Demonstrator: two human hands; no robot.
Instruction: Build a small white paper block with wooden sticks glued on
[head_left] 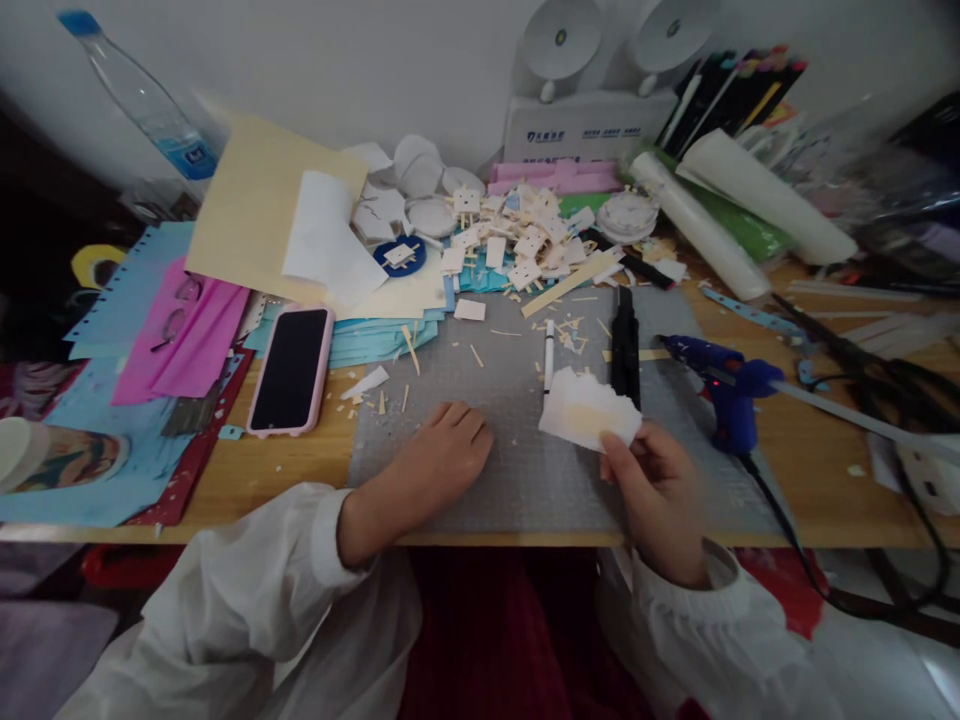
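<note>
My right hand (656,490) pinches the edge of a torn piece of white paper (585,405) with a pale yellow patch, holding it above the mat. My left hand (442,455) rests on the grey cutting mat (495,500), its fingers curled under; the inside of the hand is hidden. Beyond the paper lie a white capped pen (549,350) and a black utility knife (624,340). Thin yellowish strips and scraps are scattered over the mat. Farther back is a pile of small white card pieces (529,245) with drawn dots and stick legs.
A blue glue gun (724,385) with a glowing red light lies at right, its cord trailing off the edge. At left are a pink-cased phone (291,370), coloured paper (180,340), glasses and a paper cup (60,455). A lamp unit (589,125) stands behind.
</note>
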